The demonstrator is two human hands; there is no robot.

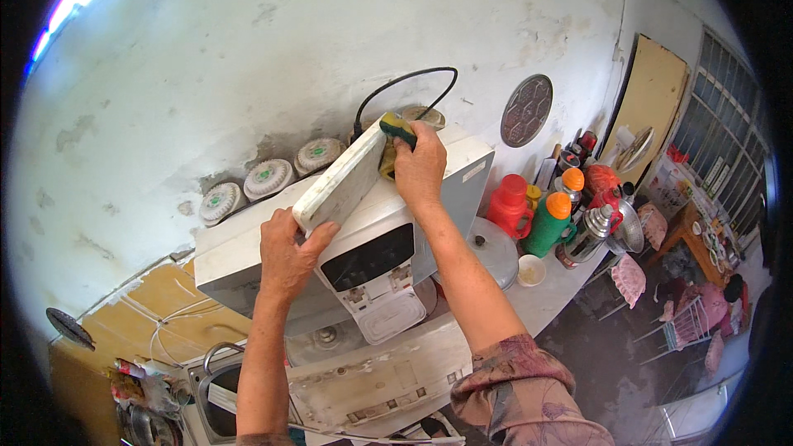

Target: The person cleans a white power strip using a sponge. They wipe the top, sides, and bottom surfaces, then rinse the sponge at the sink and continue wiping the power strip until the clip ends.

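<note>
My left hand grips the lower near corner of a white, stained rectangular panel, thumb on its face. The panel stands tilted on edge above a white and grey box-like appliance, probably a range hood. In my right hand is a yellow and green scouring sponge, pressed to the panel's upper far end. More yellow material shows under my right fingers; what it is I cannot tell. Beneath the panel, the appliance's front has a glossy black section and an open white flap.
Several round ribbed white objects line the wall behind the appliance, near a looped black cable. Red and green thermos flasks, a lidded pan and a bowl stand right. A sink lies lower left.
</note>
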